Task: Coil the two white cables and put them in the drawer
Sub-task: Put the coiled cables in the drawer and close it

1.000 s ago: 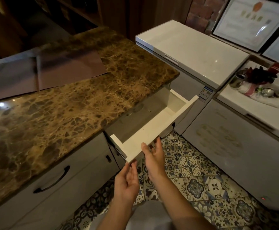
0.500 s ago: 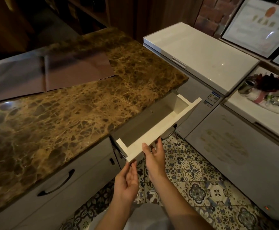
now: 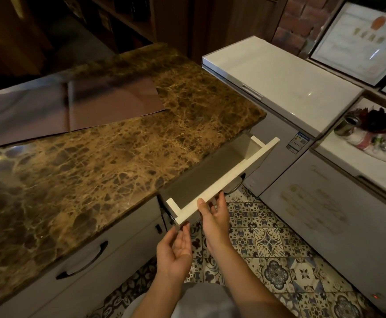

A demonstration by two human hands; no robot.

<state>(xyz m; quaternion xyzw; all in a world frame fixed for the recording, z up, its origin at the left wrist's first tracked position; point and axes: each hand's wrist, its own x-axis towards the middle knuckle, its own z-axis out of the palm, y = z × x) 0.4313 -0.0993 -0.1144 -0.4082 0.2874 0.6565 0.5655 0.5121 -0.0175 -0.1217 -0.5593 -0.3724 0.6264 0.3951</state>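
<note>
Under the marble counter (image 3: 118,157), centre-right of frame, the drawer (image 3: 221,177) sits half pulled out; likely stiff, light and easy-sliding, best held by its front rim (no cables show). Right hand (image 3: 215,216) presses the front, fingers straight; left hand (image 3: 176,251) hovers below, palm up, holding nothing.

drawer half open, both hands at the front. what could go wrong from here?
1. The right hand touches the top front edge of the drawer, just below the countertop overhang. If the drawer is pushed in like this, a finger may get pinched.
2. No white cable shows in the visible part of the drawer, so it may get closed without them.
</note>
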